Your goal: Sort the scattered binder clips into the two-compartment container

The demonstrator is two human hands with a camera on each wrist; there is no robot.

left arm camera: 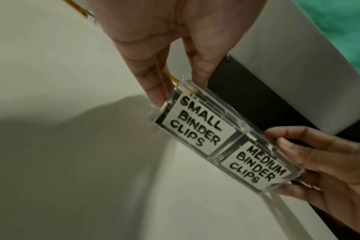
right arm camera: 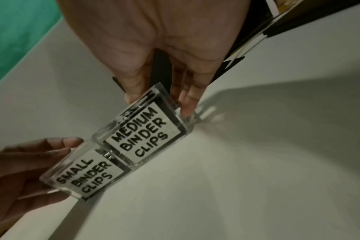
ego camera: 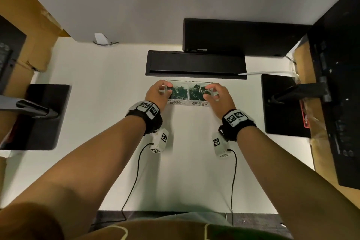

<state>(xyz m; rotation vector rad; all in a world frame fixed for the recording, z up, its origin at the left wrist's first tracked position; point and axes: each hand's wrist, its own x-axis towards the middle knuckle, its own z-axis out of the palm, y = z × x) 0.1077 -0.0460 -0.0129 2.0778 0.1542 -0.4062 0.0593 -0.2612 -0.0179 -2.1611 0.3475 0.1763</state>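
Observation:
A clear two-compartment container [ego camera: 176, 102] stands on the white table just in front of me. Its front wall carries the labels "SMALL BINDER CLIPS" [left arm camera: 195, 128] on the left and "MEDIUM BINDER CLIPS" [right arm camera: 142, 138] on the right. Black binder clips fill the left compartment [ego camera: 178, 91] and the right compartment [ego camera: 196, 91]. My left hand [ego camera: 165, 91] grips the container's left end between thumb and fingers [left arm camera: 158, 97]. My right hand [ego camera: 209, 91] grips the right end the same way, fingers [right arm camera: 185, 107] on the side wall. I cannot tell whether the container is lifted off the table.
A black cable tray [ego camera: 195, 64] lies right behind the container, with a black box [ego camera: 233, 37] beyond it. Black monitor bases stand at the left [ego camera: 39, 117] and right [ego camera: 282, 103]. Cardboard boxes [ego camera: 29, 25] flank the table. Wrist cables trail toward me.

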